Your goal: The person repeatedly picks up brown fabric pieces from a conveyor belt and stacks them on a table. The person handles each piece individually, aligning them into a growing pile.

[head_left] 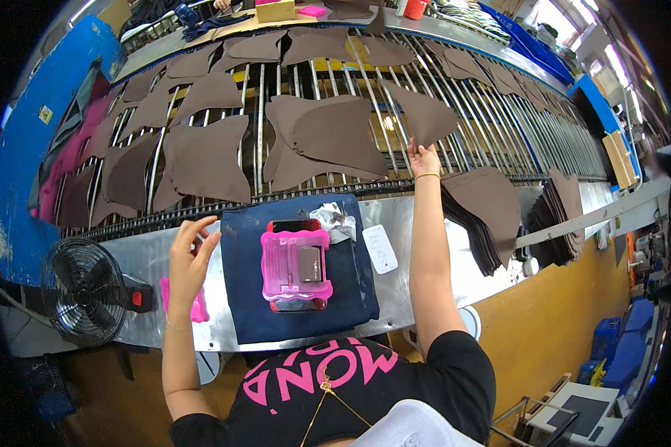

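Black fabric of the person's T-shirt point(455, 372) with pink lettering fills the near edge, and both bare forearms rise from it. Reaching far to the right, the right hand point(423, 159) pinches the near corner of a brown, roughly triangular leather piece point(425, 115), holding it over the long metal roller rack point(499, 127). To the left, the left hand point(190, 257) hangs loose and holds nothing, fingers curled and slightly spread above the edge of the shiny metal worktop point(417, 253); a small bright pink pad point(198, 309) lies under its wrist.

Between the arms a dark blue cloth mat point(238, 298) covers the worktop, and on it sits a translucent pink plastic tray point(296, 264) on top of a dark, flat device (only its red-dotted ends show). Crumpled silver foil point(334, 220) lies at the mat's far right corner, with a white paper tag point(381, 248) just beside it on bare metal.

Right of the right forearm, a thick stack of brown leather pieces point(484, 208) rests at the worktop's far edge, with a second stack point(563, 216) further right. Many more brown cut pieces point(209, 156) lie spread across the rollers, some overlapping. A black wire-caged fan point(82, 290) stands at the near left, beside a blue panel point(22, 186).
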A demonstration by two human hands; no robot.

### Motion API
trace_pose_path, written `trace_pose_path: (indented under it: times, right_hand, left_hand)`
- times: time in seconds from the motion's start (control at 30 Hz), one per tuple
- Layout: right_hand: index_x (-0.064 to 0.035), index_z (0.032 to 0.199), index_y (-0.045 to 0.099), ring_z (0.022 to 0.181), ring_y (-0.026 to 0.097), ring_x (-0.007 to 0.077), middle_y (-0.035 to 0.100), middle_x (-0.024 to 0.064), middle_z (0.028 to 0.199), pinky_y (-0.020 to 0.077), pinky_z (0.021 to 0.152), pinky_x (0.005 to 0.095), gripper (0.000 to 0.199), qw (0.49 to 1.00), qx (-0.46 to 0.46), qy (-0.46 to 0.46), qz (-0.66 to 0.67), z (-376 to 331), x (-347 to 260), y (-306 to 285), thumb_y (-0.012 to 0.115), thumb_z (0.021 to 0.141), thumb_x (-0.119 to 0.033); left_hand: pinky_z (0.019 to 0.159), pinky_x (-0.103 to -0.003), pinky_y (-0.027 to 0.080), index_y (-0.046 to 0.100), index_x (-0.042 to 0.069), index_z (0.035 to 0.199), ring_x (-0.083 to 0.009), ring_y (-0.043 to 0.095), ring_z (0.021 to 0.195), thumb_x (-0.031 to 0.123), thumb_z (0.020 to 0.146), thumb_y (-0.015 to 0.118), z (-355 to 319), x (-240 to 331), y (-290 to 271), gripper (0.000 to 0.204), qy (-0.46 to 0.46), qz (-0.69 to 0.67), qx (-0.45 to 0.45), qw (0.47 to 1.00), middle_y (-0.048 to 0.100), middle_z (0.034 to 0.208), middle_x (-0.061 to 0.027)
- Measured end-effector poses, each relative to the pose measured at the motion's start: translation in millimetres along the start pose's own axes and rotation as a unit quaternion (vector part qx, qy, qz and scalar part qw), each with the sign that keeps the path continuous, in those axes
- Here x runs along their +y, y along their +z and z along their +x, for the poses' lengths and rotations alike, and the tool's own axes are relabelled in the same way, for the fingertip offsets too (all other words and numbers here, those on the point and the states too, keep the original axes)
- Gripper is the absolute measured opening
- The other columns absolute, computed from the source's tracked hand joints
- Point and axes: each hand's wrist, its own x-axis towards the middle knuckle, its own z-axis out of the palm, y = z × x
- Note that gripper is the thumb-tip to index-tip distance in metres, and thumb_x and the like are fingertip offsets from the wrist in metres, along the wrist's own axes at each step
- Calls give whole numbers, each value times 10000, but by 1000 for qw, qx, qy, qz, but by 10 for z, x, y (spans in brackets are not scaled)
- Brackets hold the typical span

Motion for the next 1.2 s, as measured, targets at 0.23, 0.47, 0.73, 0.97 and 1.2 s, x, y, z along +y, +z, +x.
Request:
trace_pose_path:
  times: [0.23,0.47,0.73,0.97,1.2]
  right_hand:
    - [-59,1202,527,826,550,178,566,73,1014,460,786,340,441,910,58,-315,-264,-628,-375,-64,734,830,-172]
    - [-137,1168,629,1147,478,389,514,156,1241,462,870,502,504,432,440,-295,-730,-1689,-1691,-1351,738,757,-408]
    - [-48,1108,623,1077,577,372,609,185,1138,496,866,469,456,390,403,-159,-813,-2038,-1920,-1700,720,789,-360]
    - [-129,1133,516,789,669,391,670,225,878,529,694,467,209,478,249,-204,-817,-2179,-2188,-785,478,930,-97]
    - [-29,1113,472,592,680,172,655,109,857,502,433,210,217,746,-57,-367,-553,-3018,-1828,755,533,970,-180]
  left_hand:
    - [570,-215,351,643,67,1129,-71,436,677,81,869,649,29,-135,106,261,6,-30,15,999,470,822,12]
    - [603,-203,336,623,22,1143,-57,388,688,87,903,621,102,-284,228,249,-19,-75,-29,997,442,838,23]
    - [605,-203,341,622,35,1154,-56,409,699,86,892,638,128,-145,369,268,-13,-92,-52,994,465,851,19]
    - [583,-192,393,636,75,1150,-51,488,742,80,873,649,162,13,275,277,43,-50,-44,997,498,876,19]
    - [673,-263,547,566,48,1249,-141,585,947,97,871,656,386,407,484,391,155,-137,-7,978,534,1022,-39]
